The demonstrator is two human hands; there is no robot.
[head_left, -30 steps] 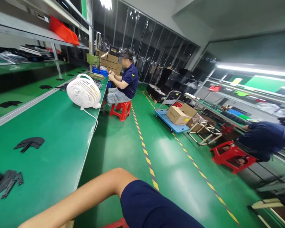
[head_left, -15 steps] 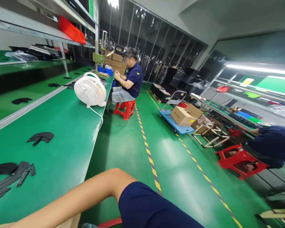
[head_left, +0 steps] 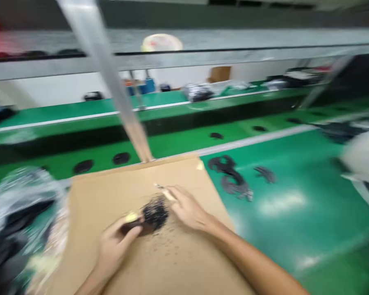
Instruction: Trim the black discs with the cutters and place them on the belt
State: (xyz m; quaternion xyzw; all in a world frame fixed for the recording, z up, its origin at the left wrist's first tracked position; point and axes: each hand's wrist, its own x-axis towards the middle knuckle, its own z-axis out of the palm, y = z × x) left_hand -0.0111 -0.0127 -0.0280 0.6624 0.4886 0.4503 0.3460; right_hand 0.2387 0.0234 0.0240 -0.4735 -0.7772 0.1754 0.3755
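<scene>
My left hand (head_left: 112,246) is closed around a dark, blurred part (head_left: 129,226), with a pale yellow patch (head_left: 131,216) at its fingertips. Its fingers are just left of a heap of small black bits (head_left: 156,212) on a brown cardboard sheet (head_left: 98,196). On the far side of the heap, my right hand (head_left: 187,207) grips a slim knife-like tool (head_left: 168,194) with a pale handle and a metal tip pointing left. Motion blur hides the exact kind of both held things. Loose black crumbs are scattered over the cardboard nearer to me.
Curved black parts (head_left: 233,178) lie on the green table (head_left: 283,229) to the right, near a white fan (head_left: 364,157). Clear plastic bags (head_left: 27,196) with dark contents stand at left. A metal post (head_left: 117,82) and shelves rise behind the cardboard.
My view has swung left from the aisle and a seated co-worker to the bench in front of me. Both hands, the cardboard and the black heap now show.
</scene>
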